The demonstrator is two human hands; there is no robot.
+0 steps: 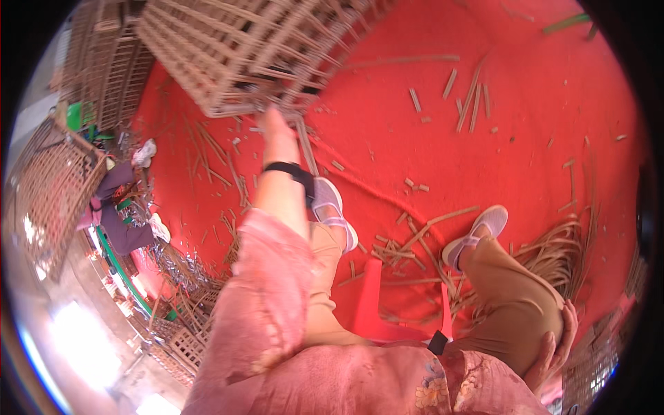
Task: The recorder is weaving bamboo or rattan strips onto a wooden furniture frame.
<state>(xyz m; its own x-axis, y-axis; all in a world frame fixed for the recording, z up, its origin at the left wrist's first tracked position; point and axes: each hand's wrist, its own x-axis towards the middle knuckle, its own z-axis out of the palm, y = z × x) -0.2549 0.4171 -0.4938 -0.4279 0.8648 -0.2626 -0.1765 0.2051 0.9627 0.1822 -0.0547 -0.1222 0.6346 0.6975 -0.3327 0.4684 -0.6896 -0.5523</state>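
A light-brown woven basket (pixel 228 52) with open slats stands tilted at the upper left. My left hand (pixel 278 131) reaches forward and grips its near lower corner. Motion blurs this hand, and its fingertips are partly hidden by the slats. A black band (pixel 290 171) circles my left wrist, just beyond the pink sleeve. My right hand (pixel 555 339) lies against the outer side of my right thigh. Its fingers are apart, with nothing seen in them.
Cut strips (pixel 474 97) litter the red floor covering (pixel 387 124). Between my legs is a red plastic stool (pixel 369 297). Coiled strips (pixel 564 256) lie at the right. More woven baskets (pixel 52 187) and another person's legs (pixel 124 221) are at the left.
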